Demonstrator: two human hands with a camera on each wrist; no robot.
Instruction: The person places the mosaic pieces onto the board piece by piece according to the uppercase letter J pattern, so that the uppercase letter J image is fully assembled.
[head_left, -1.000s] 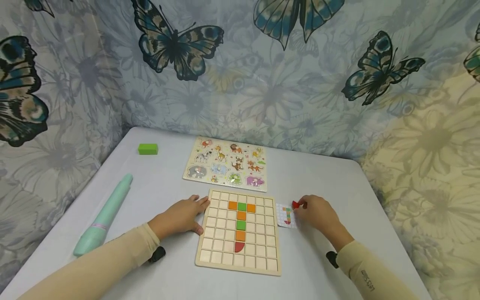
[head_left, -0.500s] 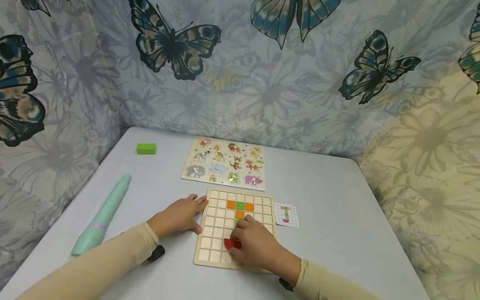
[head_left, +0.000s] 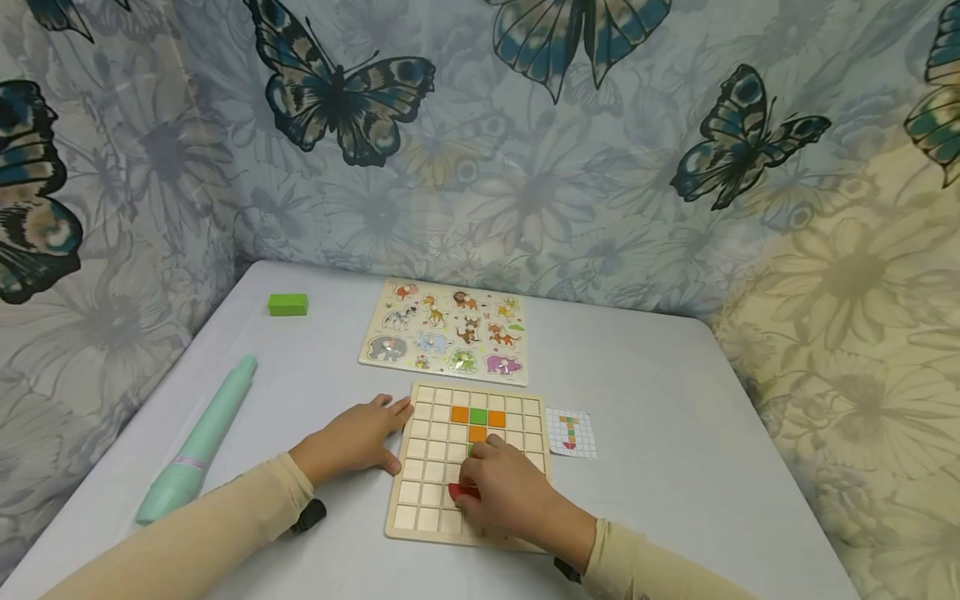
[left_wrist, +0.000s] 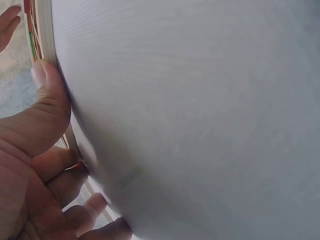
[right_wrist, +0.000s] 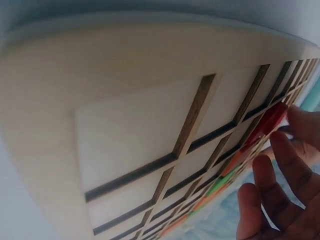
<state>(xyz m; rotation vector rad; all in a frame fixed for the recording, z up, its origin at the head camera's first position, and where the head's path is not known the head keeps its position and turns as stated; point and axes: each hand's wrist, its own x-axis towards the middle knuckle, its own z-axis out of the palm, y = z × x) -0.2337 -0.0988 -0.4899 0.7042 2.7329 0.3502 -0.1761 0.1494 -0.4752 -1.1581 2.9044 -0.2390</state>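
Note:
A wooden grid board (head_left: 427, 539) lies in front of me, with orange and green square tiles in some of its cells. My left hand (head_left: 352, 439) rests against its left edge, fingers and thumb spread along the rim. Over the lower middle of the board, my right hand (head_left: 510, 492) pinches a red quarter-circle tile (head_left: 457, 492) between thumb and fingers, right at a cell. The right wrist view shows red (right_wrist: 267, 122) at the fingertips, in line with the orange and green tiles. The hand covers the lower part of the tile column in the head view.
A small pattern card (head_left: 572, 433) lies against the board's right side. Behind the board is an animal puzzle (head_left: 442, 332). A green block (head_left: 288, 305) and a long mint-green tapered object (head_left: 198, 446) are on the left. Butterfly-print fabric (head_left: 525, 208) hangs behind the table.
My right hand has moved left from beside the pattern card onto the board, carrying the red tile. Over the last half second it stays almost in place. The left hand keeps to the board's edge.

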